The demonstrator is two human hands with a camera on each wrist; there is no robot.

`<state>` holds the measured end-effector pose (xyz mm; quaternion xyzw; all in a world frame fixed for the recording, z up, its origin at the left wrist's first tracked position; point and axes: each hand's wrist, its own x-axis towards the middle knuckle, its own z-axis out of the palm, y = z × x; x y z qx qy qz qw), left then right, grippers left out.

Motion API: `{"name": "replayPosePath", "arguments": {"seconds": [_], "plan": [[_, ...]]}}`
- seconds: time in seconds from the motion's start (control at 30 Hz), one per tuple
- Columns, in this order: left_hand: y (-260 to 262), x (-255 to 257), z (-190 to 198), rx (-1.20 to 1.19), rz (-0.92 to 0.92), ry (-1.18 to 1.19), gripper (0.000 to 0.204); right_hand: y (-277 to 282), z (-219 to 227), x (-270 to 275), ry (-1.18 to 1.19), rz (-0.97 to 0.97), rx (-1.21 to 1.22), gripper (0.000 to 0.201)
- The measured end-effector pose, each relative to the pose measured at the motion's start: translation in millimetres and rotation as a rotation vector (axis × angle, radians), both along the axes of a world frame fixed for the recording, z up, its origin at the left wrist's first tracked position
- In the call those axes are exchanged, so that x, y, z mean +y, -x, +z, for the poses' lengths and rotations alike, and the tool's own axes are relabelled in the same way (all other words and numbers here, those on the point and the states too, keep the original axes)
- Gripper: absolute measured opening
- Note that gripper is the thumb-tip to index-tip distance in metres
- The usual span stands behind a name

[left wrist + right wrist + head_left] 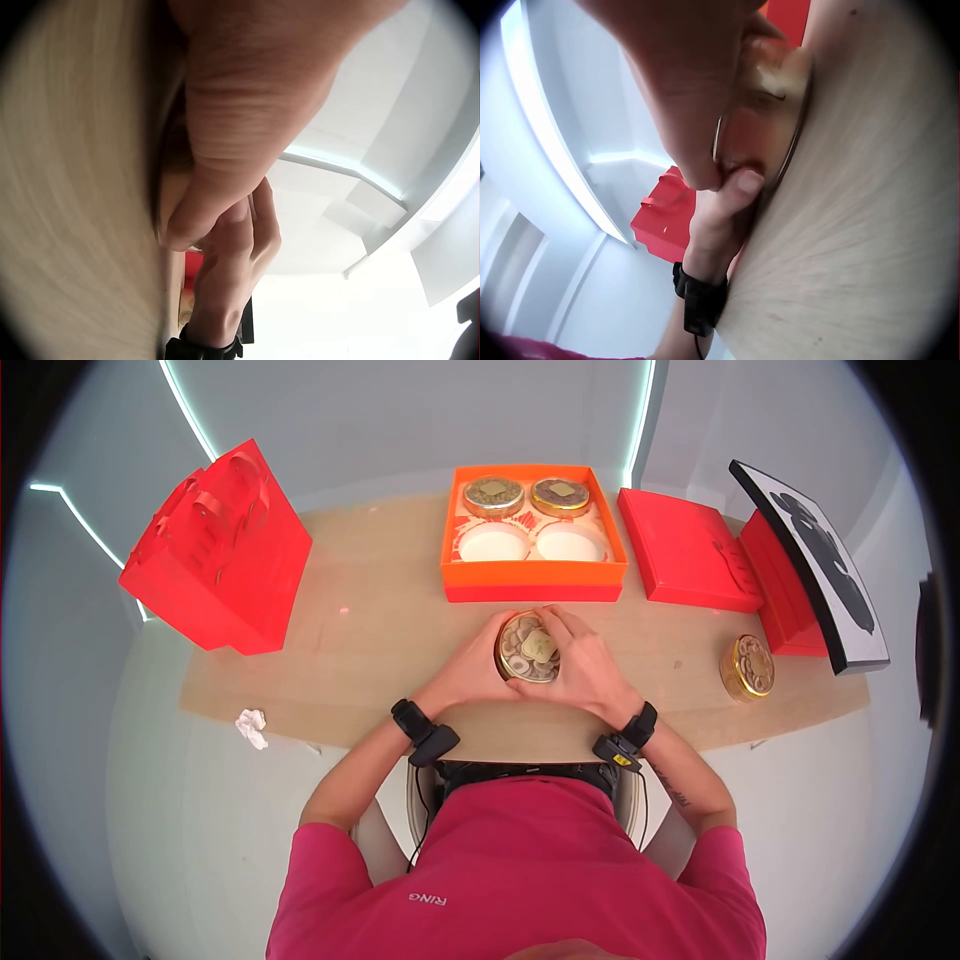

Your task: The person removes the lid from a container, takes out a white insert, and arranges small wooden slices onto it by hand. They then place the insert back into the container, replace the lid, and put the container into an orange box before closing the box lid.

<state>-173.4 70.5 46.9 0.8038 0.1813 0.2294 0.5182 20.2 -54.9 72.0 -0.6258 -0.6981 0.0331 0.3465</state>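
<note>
A round clear jar (522,652) with a gold rim and a gold label on top stands at the table's front, showing pale dried slices inside. My left hand (480,665) grips it around its left side, while my right hand (588,668) holds the right side with fingers over the lid's edge. In the right wrist view the jar's clear wall (769,112) shows close to the tabletop, and the left thumb presses against it. Beyond the hands sits an orange-red gift box (535,582), with two jars in its back wells and two bare white round wells in front.
A red gift bag (240,560) stands at the left, near a crumpled white tissue (251,728). To the right are a red box lid (690,550), another red box (785,595) with a black-framed picture (815,560) leaning on it, and another gold-rimmed jar (748,668).
</note>
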Motion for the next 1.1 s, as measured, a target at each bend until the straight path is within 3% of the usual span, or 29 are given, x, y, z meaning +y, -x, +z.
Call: {"name": "replayPosePath", "arguments": {"seconds": [0.1, 0.37, 0.47, 0.63, 1.03, 1.1], "plan": [[3, -7, 15, 0.041, -0.001, 0.025, 0.103, -2, -7, 2, -0.003, 0.0, 0.002, 0.105], [0, -3, 9, 0.011, 0.012, 0.007, 0.111, -14, 2, 18, 0.12, 0.017, -0.217, 0.117], [1, 4, 1, 0.027, 0.016, -0.073, 0.122, -7, 38, 29, 0.443, -0.001, -0.306, 0.122], [-1, 5, -9, -0.041, 0.048, -0.204, 0.128, 5, 77, 51, 0.727, 0.036, -0.431, 0.11], [0, 8, -6, -0.02, 0.033, -0.21, 0.124, 17, 82, 51, 0.767, -0.043, -0.421, 0.096], [-1, 9, -10, -0.038, 0.032, -0.228, 0.124, 10, 74, 55, 0.749, 0.01, -0.431, 0.103]]}}
